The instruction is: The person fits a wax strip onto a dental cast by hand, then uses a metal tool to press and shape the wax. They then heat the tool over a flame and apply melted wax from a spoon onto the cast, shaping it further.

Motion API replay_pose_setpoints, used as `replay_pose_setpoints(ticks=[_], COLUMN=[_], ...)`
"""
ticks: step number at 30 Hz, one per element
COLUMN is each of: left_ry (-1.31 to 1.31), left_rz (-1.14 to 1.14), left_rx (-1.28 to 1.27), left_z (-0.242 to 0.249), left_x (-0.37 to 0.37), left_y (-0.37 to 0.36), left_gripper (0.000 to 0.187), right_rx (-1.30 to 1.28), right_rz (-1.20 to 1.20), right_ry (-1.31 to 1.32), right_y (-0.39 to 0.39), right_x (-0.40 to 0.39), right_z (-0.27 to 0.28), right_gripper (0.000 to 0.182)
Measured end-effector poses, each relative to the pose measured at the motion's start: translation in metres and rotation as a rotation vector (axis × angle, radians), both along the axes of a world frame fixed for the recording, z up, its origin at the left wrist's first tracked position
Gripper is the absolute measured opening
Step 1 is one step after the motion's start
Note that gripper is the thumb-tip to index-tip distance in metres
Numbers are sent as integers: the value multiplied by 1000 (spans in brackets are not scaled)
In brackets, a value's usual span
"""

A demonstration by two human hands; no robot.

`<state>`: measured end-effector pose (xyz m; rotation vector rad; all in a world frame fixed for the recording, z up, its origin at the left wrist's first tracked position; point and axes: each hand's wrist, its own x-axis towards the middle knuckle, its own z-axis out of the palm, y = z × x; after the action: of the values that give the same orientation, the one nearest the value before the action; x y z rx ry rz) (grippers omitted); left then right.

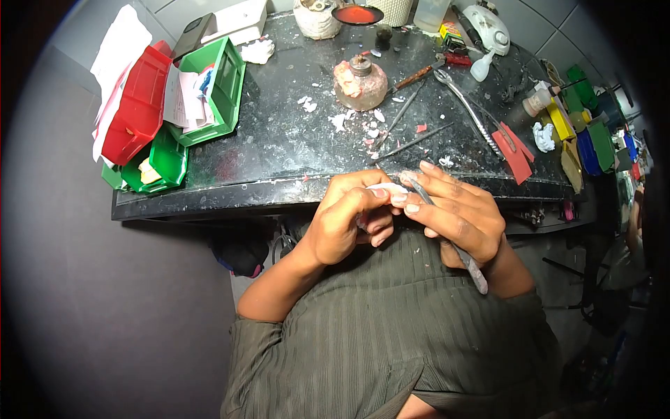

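Note:
Close to my body, just in front of the bench edge, my two hands meet. My left hand [349, 216] is closed around a small white piece that looks like plaster [388, 188], mostly covered by the fingers. In my right hand [460, 213] lies a slim grey metal carving tool [466, 261]. Its wider end points down toward my lap, and its narrow end lies up by the fingertips, close to the white piece. The right thumb and fingertips are right at the white piece's edge.
A glass spirit lamp [361, 87] stands mid-bench among white and pink scraps. Right of it lie metal tools [469, 105] and pink wax strips [515, 157]. Red [139, 105] and green bins [227, 98] stand left. A dish with red content [357, 15] sits behind.

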<state>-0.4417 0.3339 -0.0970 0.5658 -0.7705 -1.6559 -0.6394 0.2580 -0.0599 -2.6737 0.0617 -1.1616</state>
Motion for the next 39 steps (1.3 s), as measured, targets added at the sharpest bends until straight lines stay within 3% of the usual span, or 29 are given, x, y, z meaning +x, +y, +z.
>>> replay_pose_setpoints(ticks=[6,7,9,11,14,17,19,24,26,29,31,33,35,37,38,39], left_ry=[-42,-50,-31,-13,-7,118,223,304,376,186,193,128,86,89,75,32], left_rz=[9,17,15,13,59,17,-138,-173,-132,-104,-113,-61,55,97,137,176], left_rx=[14,-9,-23,-39,14,51,42,70,195,105,77,22,40,-10,-16,-67], left_z=[2,0,-3,-1,6,-2,-10,-7,-1,-3,-5,-5,1,4,5,8], left_x=[1,1,2,1,-3,-2,3,2,1,1,2,7,10,18,23,28], left_y=[0,0,1,1,1,-2,-6,-6,-4,-6,-9,-10,-10,-10,-11,-13], left_gripper=[28,27,27,27,24,26,31,38,40,40,35,35,38,37,37,36], right_rx=[137,138,137,110,26,-9,-8,58,44,81,121,195,334,515,488,355], right_rz=[-17,-15,-15,-25,-51,-39,-48,-77,-73,-53,-39,-145,-308,-463,-520,-521], right_ry=[-30,-22,-15,-70,-76,-71,-95,-197,-196,-194,-199,-190,-142,147,357,380], right_y=[-2,-4,-4,-2,0,-2,-6,0,-1,-2,-3,-5,-15,-27,-36,-50], right_x=[2,2,2,4,5,5,7,19,18,17,15,8,1,-11,-18,-25], right_z=[-5,-8,-10,-11,-12,-15,-17,-13,-16,-15,-10,2,7,23,30,21], right_gripper=[35,23,20,40,39,38,38,35,35,34,35,35,28,25,21,22])
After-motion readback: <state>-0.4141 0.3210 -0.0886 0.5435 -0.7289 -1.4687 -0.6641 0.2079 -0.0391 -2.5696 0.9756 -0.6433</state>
